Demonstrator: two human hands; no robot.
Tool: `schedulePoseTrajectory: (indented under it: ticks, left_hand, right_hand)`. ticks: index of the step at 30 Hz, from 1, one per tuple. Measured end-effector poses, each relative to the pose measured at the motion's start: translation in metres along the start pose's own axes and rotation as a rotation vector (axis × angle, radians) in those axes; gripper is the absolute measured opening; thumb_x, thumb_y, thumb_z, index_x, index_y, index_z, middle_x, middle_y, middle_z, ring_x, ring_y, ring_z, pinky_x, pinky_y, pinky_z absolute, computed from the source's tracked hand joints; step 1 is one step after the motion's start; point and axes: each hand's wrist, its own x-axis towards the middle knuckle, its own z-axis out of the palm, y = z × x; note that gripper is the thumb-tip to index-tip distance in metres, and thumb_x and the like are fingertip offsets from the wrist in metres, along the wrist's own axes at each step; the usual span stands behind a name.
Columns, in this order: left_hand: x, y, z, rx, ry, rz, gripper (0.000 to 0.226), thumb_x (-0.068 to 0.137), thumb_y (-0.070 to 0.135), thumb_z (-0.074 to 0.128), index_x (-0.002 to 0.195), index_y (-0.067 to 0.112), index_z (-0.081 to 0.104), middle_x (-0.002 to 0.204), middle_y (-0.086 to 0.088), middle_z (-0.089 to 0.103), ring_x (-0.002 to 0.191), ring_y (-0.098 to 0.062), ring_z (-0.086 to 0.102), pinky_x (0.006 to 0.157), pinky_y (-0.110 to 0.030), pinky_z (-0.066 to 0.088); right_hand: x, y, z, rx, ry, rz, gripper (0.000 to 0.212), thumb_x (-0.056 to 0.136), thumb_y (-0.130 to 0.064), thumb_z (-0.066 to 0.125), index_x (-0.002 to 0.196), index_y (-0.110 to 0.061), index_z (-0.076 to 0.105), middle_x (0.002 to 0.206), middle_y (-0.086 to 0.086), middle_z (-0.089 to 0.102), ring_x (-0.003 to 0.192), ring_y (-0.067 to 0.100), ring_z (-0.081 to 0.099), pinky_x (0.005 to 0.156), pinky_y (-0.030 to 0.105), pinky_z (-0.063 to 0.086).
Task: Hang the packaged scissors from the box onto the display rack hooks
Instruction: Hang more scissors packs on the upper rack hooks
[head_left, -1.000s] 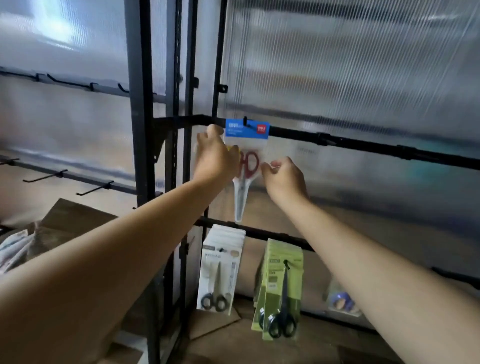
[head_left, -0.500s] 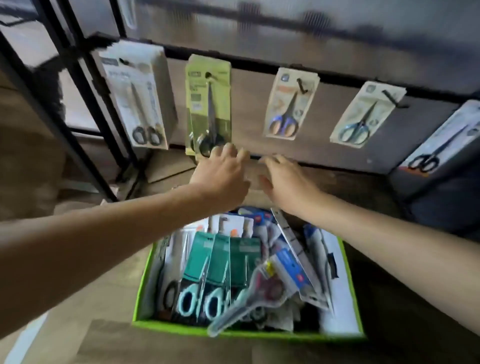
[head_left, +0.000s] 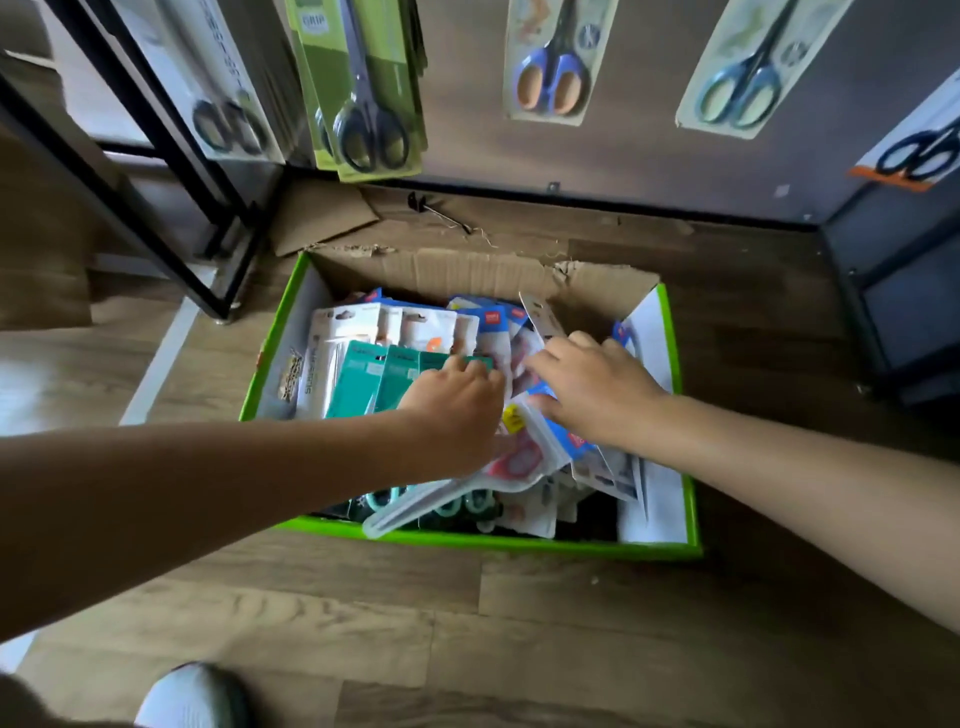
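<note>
Looking down from the head camera. Packaged scissors (head_left: 395, 374) heaped in an open box (head_left: 270, 353) of brown card with bright green outer walls, set on the wooden floor (head_left: 519, 623) just in front of the display rack (head_left: 156, 171). Inside: teal cards in a row at the left, white cards (head_left: 358, 325) behind them, blue-topped cards (head_left: 493, 318) toward the back. On top, a clear pouch (head_left: 514, 460) with red-handled scissors, lying slantwise and reaching the near wall. Mint handles poking out beneath.

Left hand (head_left: 457, 410) knuckles-up on the teal cards, fingers bent down onto them; gripping or only pressing, cannot tell. Right hand (head_left: 597, 395) laid flat over the blue-topped cards, fingers spread and relaxed, thumb beside a yellow sticker (head_left: 511, 417) on the pouch. Hands almost touching.

Readable: "GRIP" at the top of a green pack (head_left: 363, 88) hanging above the box, black-handled scissors in it. Red logo on the blue cards too small to read; sideways print on a white card blurred.

Hanging alongside: a white pack (head_left: 228, 93) to the left, a pack with blue-and-peach handles (head_left: 553, 57), a pack with blue-green handles (head_left: 748, 73), one with an orange stripe (head_left: 914, 156) at the far right edge. On the floor behind the box, a loose metal hook (head_left: 441, 213) and a torn cardboard flap (head_left: 322, 218). Pale shoe (head_left: 192, 696) at the bottom edge. Both forearms across the near half of the box, hiding part of the packs.
</note>
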Motion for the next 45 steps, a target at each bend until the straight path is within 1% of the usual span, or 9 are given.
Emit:
schedulePoseTrajectory:
  ticks: [7, 13, 18, 23, 28, 31, 35, 42, 45]
  left_hand:
    - [0.019, 0.019, 0.029, 0.009, -0.068, -0.020, 0.085, 0.088, 0.068, 0.043, 0.135, -0.003, 0.036, 0.130, -0.021, 0.049, 0.119, -0.033, 0.050, 0.099, -0.038, 0.043]
    - [0.037, 0.015, 0.023, -0.224, -0.150, -0.077, 0.076, 0.072, 0.051, 0.079, 0.121, 0.002, 0.049, 0.112, -0.010, 0.060, 0.100, -0.025, 0.059, 0.085, -0.032, 0.051]
    - [0.048, -0.007, 0.006, -0.434, -0.203, -0.130, 0.037, 0.077, 0.034, 0.077, 0.102, 0.009, 0.064, 0.096, -0.007, 0.067, 0.090, -0.022, 0.064, 0.078, -0.030, 0.056]
    - [0.042, -0.043, -0.025, -0.824, -0.054, -0.227, 0.021, 0.074, 0.020, 0.083, 0.079, 0.017, 0.063, 0.062, 0.003, 0.054, 0.053, -0.009, 0.045, 0.037, -0.012, 0.034]
    - [0.036, -0.067, -0.047, -1.060, 0.098, -0.242, 0.020, 0.079, 0.009, 0.078, 0.074, 0.020, 0.061, 0.058, 0.009, 0.060, 0.043, 0.001, 0.052, 0.036, -0.008, 0.035]
    - [0.034, -0.075, -0.059, -1.126, 0.172, -0.221, 0.020, 0.077, 0.007, 0.079, 0.074, 0.019, 0.063, 0.066, 0.004, 0.062, 0.039, 0.005, 0.051, 0.037, -0.010, 0.037]
    - [0.025, -0.087, -0.082, -1.094, 0.252, -0.193, 0.013, 0.081, 0.026, 0.076, 0.089, 0.018, 0.068, 0.078, -0.001, 0.070, 0.063, -0.009, 0.064, 0.044, -0.015, 0.045]
    - [-0.006, -0.125, -0.146, -1.291, 0.757, -0.098, 0.010, 0.092, 0.023, 0.064, 0.100, 0.025, 0.068, 0.095, 0.000, 0.074, 0.086, -0.016, 0.071, 0.077, -0.034, 0.056]
    - [-0.018, -0.140, -0.175, -1.301, 0.851, -0.057, 0.009, 0.092, 0.017, 0.064, 0.101, 0.017, 0.066, 0.087, 0.002, 0.072, 0.073, -0.006, 0.069, 0.060, -0.017, 0.052]
  right_hand:
    - [-0.007, 0.012, 0.009, -0.014, 0.100, -0.046, 0.030, 0.079, -0.029, 0.076, 0.094, -0.006, 0.064, 0.091, 0.013, 0.061, 0.085, 0.038, 0.059, 0.060, 0.042, 0.047]
    - [-0.010, 0.017, 0.014, 0.024, 0.102, -0.016, 0.036, 0.099, -0.034, 0.046, 0.127, -0.012, 0.051, 0.125, 0.007, 0.048, 0.114, 0.029, 0.045, 0.088, 0.044, 0.043]
    - [-0.003, 0.019, 0.004, 0.105, 0.128, 0.046, 0.031, 0.098, -0.034, 0.047, 0.120, -0.012, 0.053, 0.121, 0.007, 0.050, 0.113, 0.029, 0.046, 0.086, 0.043, 0.041]
    - [0.019, 0.022, -0.014, 0.356, 0.202, 0.232, 0.037, 0.098, -0.039, 0.048, 0.122, -0.012, 0.052, 0.119, 0.008, 0.054, 0.110, 0.030, 0.052, 0.087, 0.045, 0.047]
    - [0.056, 0.017, -0.043, 0.978, 0.269, 0.423, 0.049, 0.093, -0.044, 0.058, 0.128, -0.011, 0.048, 0.116, 0.010, 0.062, 0.098, 0.023, 0.061, 0.086, 0.042, 0.050]
    - [0.071, 0.006, -0.064, 1.197, 0.374, 0.364, 0.025, 0.094, -0.031, 0.060, 0.111, -0.014, 0.053, 0.104, 0.007, 0.067, 0.088, 0.019, 0.064, 0.083, 0.041, 0.052]
    - [0.083, -0.009, -0.095, 1.121, 0.551, 0.243, 0.013, 0.092, -0.023, 0.062, 0.085, -0.021, 0.051, 0.082, 0.003, 0.067, 0.073, 0.019, 0.060, 0.070, 0.040, 0.049]
    - [0.101, -0.035, -0.163, 0.992, 0.758, 0.122, 0.009, 0.097, -0.026, 0.057, 0.100, -0.018, 0.053, 0.092, -0.001, 0.068, 0.086, 0.012, 0.065, 0.073, 0.034, 0.055]
    - [0.116, -0.048, -0.190, 0.995, 0.828, 0.069, 0.009, 0.097, -0.025, 0.056, 0.102, -0.017, 0.055, 0.087, -0.005, 0.067, 0.084, 0.010, 0.065, 0.070, 0.031, 0.055]
